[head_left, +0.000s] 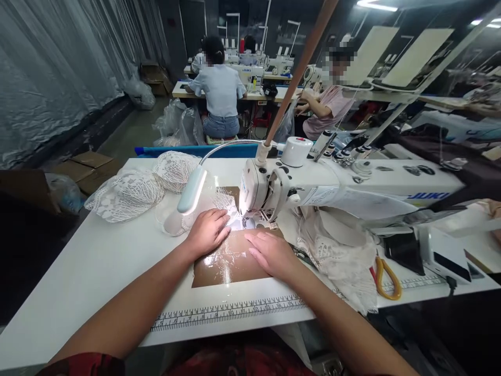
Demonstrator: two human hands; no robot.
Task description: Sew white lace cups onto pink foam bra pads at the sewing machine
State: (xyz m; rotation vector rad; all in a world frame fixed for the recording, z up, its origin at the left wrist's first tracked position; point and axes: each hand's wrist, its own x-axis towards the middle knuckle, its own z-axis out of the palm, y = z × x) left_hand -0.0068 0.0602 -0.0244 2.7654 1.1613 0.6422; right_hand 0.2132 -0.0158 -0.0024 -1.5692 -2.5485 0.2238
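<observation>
My left hand [209, 230] lies flat, palm down, at the left of the needle area, its fingers resting on white lace [230, 211]. My right hand [270, 253] rests on a tape-covered brown cardboard sheet [225, 266], fingers stretched forward, just in front of the presser foot. The white sewing machine [254, 188] stands over the lace, and its lamp lights the spot between my hands. Whether the right fingertips touch any fabric I cannot make out. A sheer, pale piece with rounded edges [172, 222] lies left of my left hand.
Bunched white lace [129, 193] lies at the table's left. A lamp on a bendy neck [191, 190] hangs close over my left hand. At right are beige lace fabric [340, 256] and yellow-handled scissors [387, 279]. A printed ruler [230, 313] runs along the front edge. People sew beyond.
</observation>
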